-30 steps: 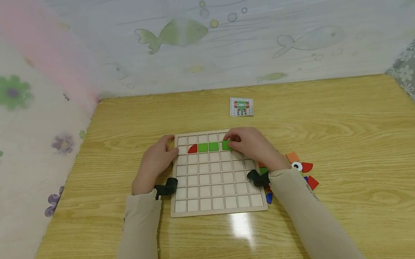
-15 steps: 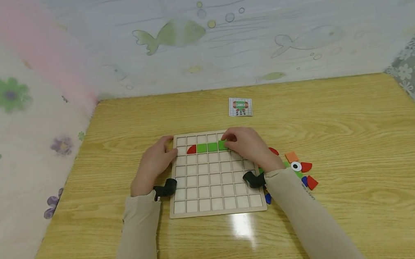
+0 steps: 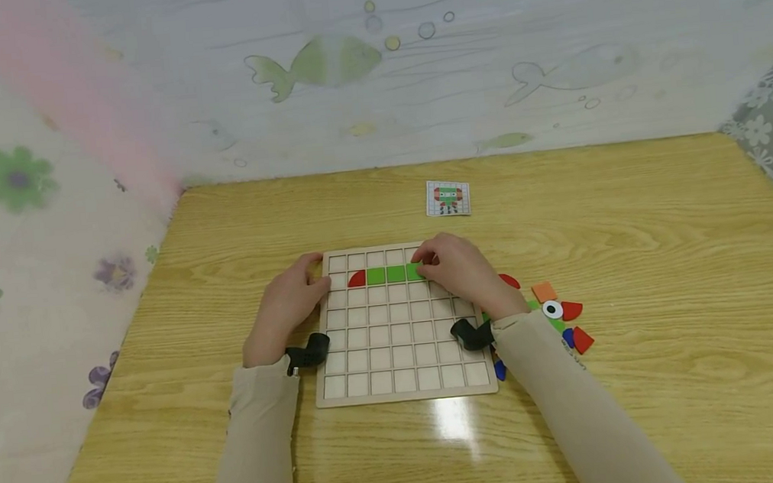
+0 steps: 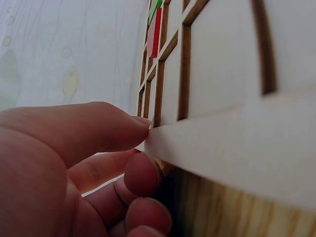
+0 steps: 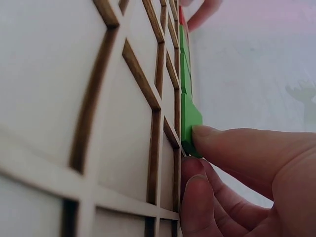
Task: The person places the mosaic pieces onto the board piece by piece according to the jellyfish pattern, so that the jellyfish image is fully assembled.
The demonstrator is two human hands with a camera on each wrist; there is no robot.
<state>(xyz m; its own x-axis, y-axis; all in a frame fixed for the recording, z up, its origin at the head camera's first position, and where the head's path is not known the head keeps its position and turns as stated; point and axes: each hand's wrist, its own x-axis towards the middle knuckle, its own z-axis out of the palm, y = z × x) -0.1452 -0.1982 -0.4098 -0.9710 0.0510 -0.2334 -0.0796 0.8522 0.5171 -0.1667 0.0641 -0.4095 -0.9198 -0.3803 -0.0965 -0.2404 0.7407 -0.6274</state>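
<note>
A pale wooden grid board lies on the table. My left hand grips its left edge, thumb at the rim and the other fingers curled beside it. In the board's second row from the top sit a red quarter-circle tile and two green square tiles. Right beside them is a third green square tile, pinched by my right hand; the thumb lies on its face. From the head view, the right fingers hide part of this tile.
Loose tiles lie right of the board, partly behind the right forearm: an orange square, a white ring with a black centre, red pieces and blue ones. A small picture card lies beyond the board. A wall stands behind the table.
My right hand has moved slightly left with the third green square tile, closing the gap to the tile beside it. The left hand stays on the board's edge.
</note>
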